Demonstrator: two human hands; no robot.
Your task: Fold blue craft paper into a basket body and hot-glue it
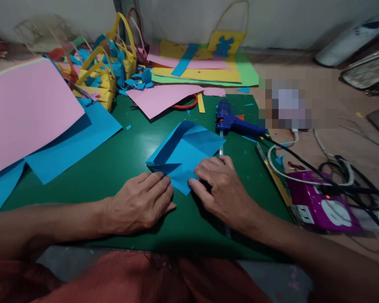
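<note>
A folded piece of blue paper [194,158] rests on the green tabletop, its upper edges standing up like low walls and its lower corner toward me. My right hand [222,185] is closed at the paper's lower right edge, thumb and curled fingers gripping it. At the lower left edge lies my left hand [145,200], palm down with fingers laid flat together, fingertips touching or very near the paper; its thumb sticks out to the side. Just beyond my right hand is a blue hot glue gun [229,118] with a clear glue stick in its back.
Pink sheets [34,109] over blue sheets [78,143] cover the left side. Yellow paper baskets [97,84] and blue scraps stand behind. Scissors with red handles [188,104] lie partly under pink paper. A purple power box [322,204] with cables sits right, beside a cutter [267,164].
</note>
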